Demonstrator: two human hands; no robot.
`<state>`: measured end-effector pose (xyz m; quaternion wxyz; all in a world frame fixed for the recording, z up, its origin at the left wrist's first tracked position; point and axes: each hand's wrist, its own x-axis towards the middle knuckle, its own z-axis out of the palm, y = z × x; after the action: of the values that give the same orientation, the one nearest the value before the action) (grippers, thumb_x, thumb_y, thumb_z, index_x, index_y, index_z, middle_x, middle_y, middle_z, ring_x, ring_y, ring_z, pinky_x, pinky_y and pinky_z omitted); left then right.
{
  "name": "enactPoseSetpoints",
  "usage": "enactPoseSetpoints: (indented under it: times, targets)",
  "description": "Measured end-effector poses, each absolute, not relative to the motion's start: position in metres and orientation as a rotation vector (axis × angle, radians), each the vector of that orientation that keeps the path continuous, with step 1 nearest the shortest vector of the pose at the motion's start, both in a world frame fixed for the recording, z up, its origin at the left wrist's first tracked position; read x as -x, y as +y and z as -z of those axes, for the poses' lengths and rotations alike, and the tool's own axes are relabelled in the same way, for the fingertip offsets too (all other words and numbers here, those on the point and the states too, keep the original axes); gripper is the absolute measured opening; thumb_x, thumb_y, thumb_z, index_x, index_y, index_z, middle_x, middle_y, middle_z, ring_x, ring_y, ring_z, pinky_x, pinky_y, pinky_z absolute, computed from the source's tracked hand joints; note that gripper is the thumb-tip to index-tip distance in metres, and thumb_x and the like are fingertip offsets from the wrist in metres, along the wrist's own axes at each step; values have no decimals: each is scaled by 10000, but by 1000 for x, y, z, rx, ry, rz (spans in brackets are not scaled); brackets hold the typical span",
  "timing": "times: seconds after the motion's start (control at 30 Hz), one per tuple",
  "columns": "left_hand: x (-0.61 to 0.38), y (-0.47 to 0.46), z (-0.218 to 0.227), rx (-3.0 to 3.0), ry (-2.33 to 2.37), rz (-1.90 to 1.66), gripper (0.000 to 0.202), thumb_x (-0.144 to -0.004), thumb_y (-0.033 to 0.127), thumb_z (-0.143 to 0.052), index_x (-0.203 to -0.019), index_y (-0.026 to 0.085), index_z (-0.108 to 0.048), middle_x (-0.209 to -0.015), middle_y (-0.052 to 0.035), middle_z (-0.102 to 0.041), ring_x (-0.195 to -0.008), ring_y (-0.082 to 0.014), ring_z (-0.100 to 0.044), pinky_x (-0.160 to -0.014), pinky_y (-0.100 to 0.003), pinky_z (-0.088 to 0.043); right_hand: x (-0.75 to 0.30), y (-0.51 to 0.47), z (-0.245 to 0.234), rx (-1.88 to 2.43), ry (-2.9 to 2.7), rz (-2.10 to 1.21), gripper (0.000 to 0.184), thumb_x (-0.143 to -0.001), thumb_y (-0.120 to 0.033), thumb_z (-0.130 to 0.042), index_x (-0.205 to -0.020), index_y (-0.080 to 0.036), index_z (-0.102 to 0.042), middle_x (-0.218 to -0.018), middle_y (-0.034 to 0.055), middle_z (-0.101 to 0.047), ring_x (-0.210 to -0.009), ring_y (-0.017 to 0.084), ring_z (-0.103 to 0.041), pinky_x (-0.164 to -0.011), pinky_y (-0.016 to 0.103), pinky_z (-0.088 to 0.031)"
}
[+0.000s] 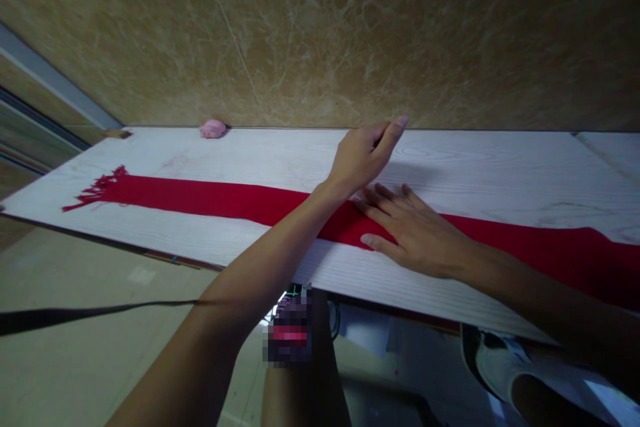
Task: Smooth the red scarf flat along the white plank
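In the head view, a red scarf (200, 195) lies lengthwise along the white surface (280, 153), its fringe (107, 188) near the left end and its other end running out of the picture past the right. The right hand (417, 233) rests on the scarf, fingers spread and gripping nothing, the thumb by the scarf's front edge and the fingertips reaching over its back edge. The left hand (363, 153) appears to hover between the scarf and the surface's back edge, its fingers curled in; whether they hold anything I cannot tell. A pink figure (213, 129) sits at the back edge, near the back left corner.

For smoothing, a flat palm with light, even pressure should suit this soft cloth better than fingertips, which could drag up wrinkles. Strokes are best kept parallel to the surface's front edge, so the strip stays straight. The left forearm crosses above the scarf, so keeping it lifted would avoid snagging the cloth.
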<state>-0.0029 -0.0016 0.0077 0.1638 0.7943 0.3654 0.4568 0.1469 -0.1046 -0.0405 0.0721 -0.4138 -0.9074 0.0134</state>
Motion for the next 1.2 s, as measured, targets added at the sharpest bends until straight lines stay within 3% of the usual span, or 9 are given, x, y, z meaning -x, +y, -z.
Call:
enactPoseSetpoints:
  times: [0.2,0.37,0.57,0.67,0.83,0.97,1.2]
  targets:
    - [3,0,-7,-2277,1039,-1318,615,-1114,604,-353,-646,219,-457,-614,28,-422,-614,-132,-433,-615,-321,-282,-171,-110,42,1217,-2719,-62,728,-1096,-654,-295,-1663,-218,-429,-1721,135,-368,-1606,367,-303,-1282,687,-236]
    - [2,0,-6,-2312,1060,-1298,628,-1113,625,-322,-657,221,-477,-614,27,-414,-606,-135,-417,-608,-320,-273,-203,-120,43,1230,-2740,-84,705,-1105,-626,-304,-1687,-234,-374,-1749,128,-282,-1617,379,-253,-1260,735,-231]
    - [1,0,-5,-2308,1057,-1286,640,-1101,665,-311,-641,229,-409,-596,27,-388,-590,-136,-397,-599,-329,-253,-246,-132,41,1184,-2785,-56,714,-1106,-553,-394,-1735,-322,-148,-1762,97,-232,-1618,355,-229,-1253,727,-253]
    - [0,-1,-5,-2311,1047,-1281,635,-1101,667,-307,-648,230,-394,-601,27,-393,-595,-134,-403,-602,-330,-253,-257,-132,40,1198,-2793,-38,731,-1102,-555,-404,-1736,-350,-102,-1761,94,-226,-1613,357,-234,-1241,734,-268]
    - [0,-2,-6,-2311,1017,-1292,628,-1107,647,-318,-647,228,-412,-607,26,-412,-598,-135,-416,-604,-330,-262,-232,-124,29,1294,-2721,-62,700,-1109,-610,-279,-1720,-268,-277,-1748,131,-251,-1612,376,-224,-1241,762,-212]
    - [1,-2,-6,-2296,1004,-1302,619,-1113,623,-341,-647,227,-437,-608,22,-441,-596,-139,-426,-605,-331,-274,-188,-116,16,1306,-2690,-130,779,-1096,-679,-206,-1691,-200,-360,-1742,163,-269,-1618,376,-227,-1259,736,-200]
    - [0,-5,-8,-2271,982,-1323,609,-1118,594,-358,-647,224,-467,-609,23,-461,-595,-138,-433,-620,-327,-287,-155,-115,30,1204,-2747,-137,739,-1098,-629,-309,-1677,-176,-395,-1728,162,-332,-1612,379,-273,-1283,701,-212]
